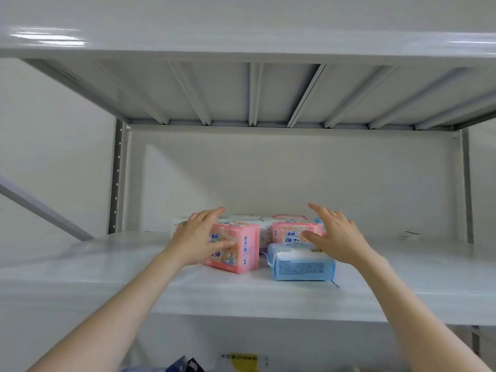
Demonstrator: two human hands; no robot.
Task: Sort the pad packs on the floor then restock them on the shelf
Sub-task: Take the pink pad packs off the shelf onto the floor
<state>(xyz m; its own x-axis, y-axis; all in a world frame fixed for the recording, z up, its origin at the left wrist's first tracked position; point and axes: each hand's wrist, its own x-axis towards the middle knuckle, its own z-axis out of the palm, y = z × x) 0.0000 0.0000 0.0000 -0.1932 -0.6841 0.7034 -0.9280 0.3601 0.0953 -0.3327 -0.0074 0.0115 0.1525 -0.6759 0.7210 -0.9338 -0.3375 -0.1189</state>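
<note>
Pad packs (241, 251) sit between your left hand (193, 240) at nine o'clock and right hand (341, 237) at three, both straight-fingered, probably to bunch them.

White wall (295, 178) (perhaps a panel) behind grey uprights (117, 178).

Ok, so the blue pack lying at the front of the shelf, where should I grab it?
Probably by its right end, from the right front: the blue pack lies flat, long side toward you, a pink pack stands close behind, and the open right hand hovers over that end.
</note>
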